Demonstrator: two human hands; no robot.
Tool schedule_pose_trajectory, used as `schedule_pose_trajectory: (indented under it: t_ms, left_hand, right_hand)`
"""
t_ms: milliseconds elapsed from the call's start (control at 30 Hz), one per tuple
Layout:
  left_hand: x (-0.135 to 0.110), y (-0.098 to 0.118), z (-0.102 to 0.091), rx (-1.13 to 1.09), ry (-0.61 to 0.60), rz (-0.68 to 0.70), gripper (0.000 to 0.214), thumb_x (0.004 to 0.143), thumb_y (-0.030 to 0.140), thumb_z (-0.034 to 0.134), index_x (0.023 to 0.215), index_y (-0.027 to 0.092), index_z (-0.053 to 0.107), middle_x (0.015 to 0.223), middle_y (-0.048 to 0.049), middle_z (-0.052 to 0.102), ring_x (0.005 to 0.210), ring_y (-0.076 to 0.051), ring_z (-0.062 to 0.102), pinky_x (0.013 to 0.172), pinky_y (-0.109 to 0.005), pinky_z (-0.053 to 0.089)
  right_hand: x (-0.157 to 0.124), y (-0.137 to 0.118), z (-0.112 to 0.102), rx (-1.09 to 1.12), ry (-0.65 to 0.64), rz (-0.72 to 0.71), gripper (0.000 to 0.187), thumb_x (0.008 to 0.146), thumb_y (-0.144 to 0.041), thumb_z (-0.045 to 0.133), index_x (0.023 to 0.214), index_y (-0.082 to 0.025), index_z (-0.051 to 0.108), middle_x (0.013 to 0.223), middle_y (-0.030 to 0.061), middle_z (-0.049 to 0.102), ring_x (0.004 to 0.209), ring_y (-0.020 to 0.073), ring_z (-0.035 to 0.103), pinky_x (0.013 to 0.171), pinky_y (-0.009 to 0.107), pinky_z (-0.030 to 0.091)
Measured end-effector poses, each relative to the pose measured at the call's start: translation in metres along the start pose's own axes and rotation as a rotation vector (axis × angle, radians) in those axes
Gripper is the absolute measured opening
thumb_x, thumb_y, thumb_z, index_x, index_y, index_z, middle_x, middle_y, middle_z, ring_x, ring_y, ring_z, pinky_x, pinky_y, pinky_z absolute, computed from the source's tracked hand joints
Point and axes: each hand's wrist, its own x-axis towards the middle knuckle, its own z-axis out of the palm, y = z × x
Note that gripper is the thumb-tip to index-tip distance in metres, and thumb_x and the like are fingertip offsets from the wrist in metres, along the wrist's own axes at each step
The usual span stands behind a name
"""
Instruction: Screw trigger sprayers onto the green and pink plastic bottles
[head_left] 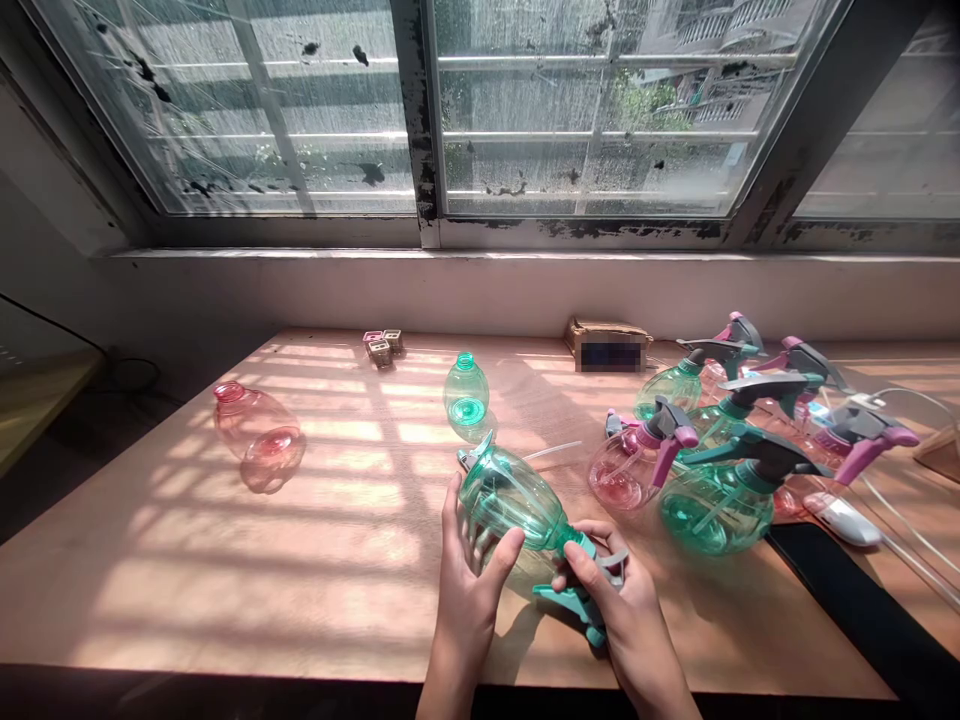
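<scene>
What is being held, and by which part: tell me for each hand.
A green spray bottle: the left hand cups its body, and the right hand grips its spray head near the neck.

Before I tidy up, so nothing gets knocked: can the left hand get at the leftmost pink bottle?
Probably: the left hand holds a green spray bottle, but only tabletop lies between hand and pink bottle.
</scene>
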Motion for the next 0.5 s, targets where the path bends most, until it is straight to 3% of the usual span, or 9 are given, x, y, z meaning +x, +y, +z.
schedule_pose_trajectory:
  t_ms: [233, 500]
  left_hand:
    - [-0.0012, -0.0023, 0.0006, 0.028, -0.037, 0.069, 0.084, 0.090, 0.045, 0.075, 0.160, 0.031, 0.029, 0.157, -0.0126, 0.053, 0.145, -0.030, 0.053, 0.116, -0.040, 0.046]
    - [0.0010, -0.0024, 0.0019, 0.027, -0.005, 0.076, 0.074, 0.090, 0.042, 0.075, 0.153, 0.031, 0.038, 0.151, -0.0109, 0.058, 0.140, -0.028, 0.057, 0.110, -0.038, 0.050]
  right_hand:
    - [-0.0016, -0.0021, 0.0019, -0.010, 0.012, 0.019, 0.052, 0.078, -0.059, 0.087, 0.105, -0.020, 0.065, 0.068, 0.0015, 0.075, 0.066, 0.0206, 0.070, 0.066, 0.034, 0.063]
    - [-0.0029, -0.0043, 0.0045, 0.035, 0.021, 0.029, 0.053, 0.075, -0.057, 0.091, 0.103, -0.019, 0.067, 0.070, 0.0001, 0.072, 0.065, 0.0200, 0.070, 0.062, 0.033, 0.064]
